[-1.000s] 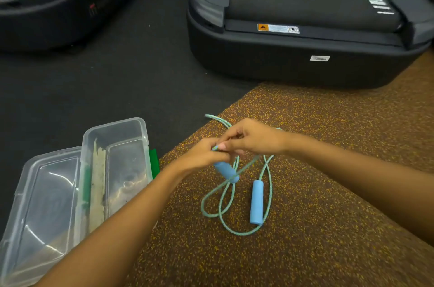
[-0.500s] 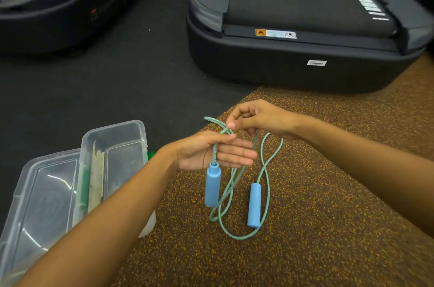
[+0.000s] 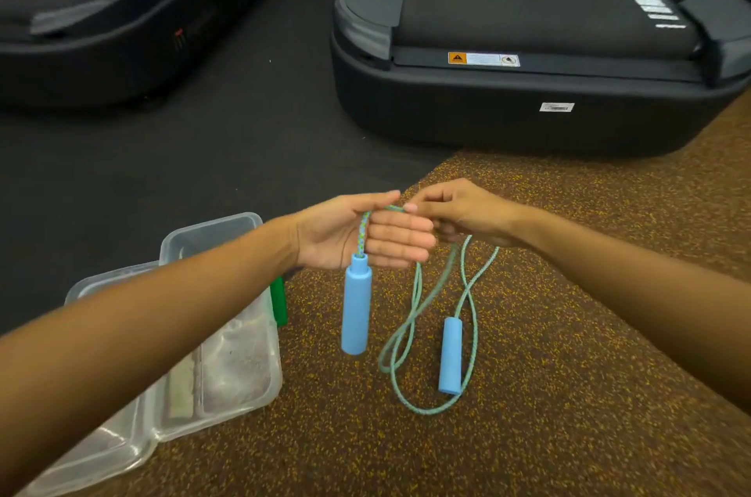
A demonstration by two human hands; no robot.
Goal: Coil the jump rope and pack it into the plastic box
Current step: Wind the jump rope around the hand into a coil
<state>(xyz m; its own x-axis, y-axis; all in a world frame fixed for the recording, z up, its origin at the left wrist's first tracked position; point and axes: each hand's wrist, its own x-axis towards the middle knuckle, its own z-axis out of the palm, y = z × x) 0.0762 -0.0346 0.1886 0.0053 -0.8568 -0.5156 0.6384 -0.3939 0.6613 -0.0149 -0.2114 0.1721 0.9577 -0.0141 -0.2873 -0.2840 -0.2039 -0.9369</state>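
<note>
Where the speckled brown mat [image 3: 528, 395] meets dark flooring [image 3: 227, 138], a person works above open mat, clear on all sides of the rope.
Edges: two treadmill bases, one ahead [image 3: 528, 106] and one far left [image 3: 101, 37], bound the space.
Box: the open plastic box [image 3: 227, 366] sits at the mat's left edge, beside the left forearm.
Rope: the jump rope [image 3: 410, 317] hangs in loops from both hands down to the mat.
Handles: one blue handle [image 3: 356, 305] dangles upright under the left hand [image 3: 357, 236]; the other [image 3: 451, 354] lies lengthwise on the mat, pointing away.
Fingers: left loosely curled around the cord; right hand [image 3: 463, 212] pinching it.
</note>
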